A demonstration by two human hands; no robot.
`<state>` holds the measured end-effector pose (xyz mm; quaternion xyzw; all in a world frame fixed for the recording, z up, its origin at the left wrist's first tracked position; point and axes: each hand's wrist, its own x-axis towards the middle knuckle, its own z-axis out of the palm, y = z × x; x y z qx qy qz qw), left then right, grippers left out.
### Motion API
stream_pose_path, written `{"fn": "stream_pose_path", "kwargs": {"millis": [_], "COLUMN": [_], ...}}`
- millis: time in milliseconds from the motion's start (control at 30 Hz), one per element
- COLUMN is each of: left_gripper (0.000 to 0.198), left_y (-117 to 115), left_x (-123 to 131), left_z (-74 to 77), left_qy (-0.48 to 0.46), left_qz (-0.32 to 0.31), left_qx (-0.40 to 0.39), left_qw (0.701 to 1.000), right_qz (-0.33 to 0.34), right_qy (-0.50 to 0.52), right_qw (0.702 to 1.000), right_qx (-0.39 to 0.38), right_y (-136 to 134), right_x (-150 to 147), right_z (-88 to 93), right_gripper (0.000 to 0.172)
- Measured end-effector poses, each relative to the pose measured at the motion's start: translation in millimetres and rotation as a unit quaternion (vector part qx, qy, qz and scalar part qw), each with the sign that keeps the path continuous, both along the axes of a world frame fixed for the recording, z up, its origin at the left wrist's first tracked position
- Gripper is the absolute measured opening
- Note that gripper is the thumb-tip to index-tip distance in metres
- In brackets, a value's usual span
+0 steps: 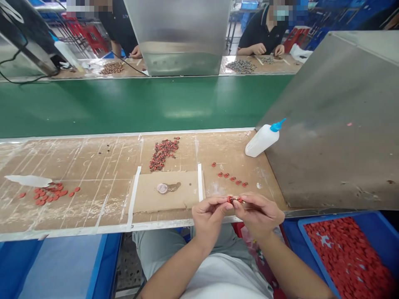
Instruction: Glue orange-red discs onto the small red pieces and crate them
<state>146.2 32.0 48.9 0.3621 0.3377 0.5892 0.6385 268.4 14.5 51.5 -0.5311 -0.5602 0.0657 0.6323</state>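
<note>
My left hand [209, 215] pinches a small red disc-like piece [230, 199] at the table's front edge. Beside it, my right hand [261, 212] pinches a small red-and-dark part [240, 200]; the fingertips of both hands nearly meet, and the fingers partly hide both pieces. Just beyond the hands, several red discs with small dark-and-red parts on them [232, 179] lie in a slanting row. A cardboard sheet [149, 201], left of my hands, carries a round whitish blob [162, 188] with a wet brown smear. Behind that is a heap of small red-and-black parts [163, 153].
A white squeeze bottle with a blue nozzle [262, 140] leans near the metal panel [336, 124] at right. Loose red discs [51, 194] lie at left. A blue tray [314, 253] of red pieces sits lower right. Beyond the green belt [124, 104], two people work.
</note>
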Motion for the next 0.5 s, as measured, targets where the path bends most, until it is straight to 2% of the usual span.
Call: {"fn": "stream_pose_path", "kwargs": {"millis": [200,367,500], "left_gripper": [0.023,0.022,0.022], "left_y": [7,6,5], "left_x": [1,2,2], "left_z": [-4.9,-12.7,-20.1], "left_qy": [0.036,0.041,0.037], "left_qz": [-0.015,-0.010,-0.012], "left_qx": [0.051,0.054,0.045], "left_qw": [0.998,0.998,0.998], "right_qz": [-0.036,-0.076,-0.087], "right_qy": [0.029,0.084,0.119], "right_qw": [0.999,0.992,0.985], "right_qx": [-0.022,-0.061,-0.091], "right_y": [2,2,1], "right_x": [2,-1,-7], "right_z": [-9.8,-19.7,-20.3], "right_gripper": [0.031,0.023,0.019]}}
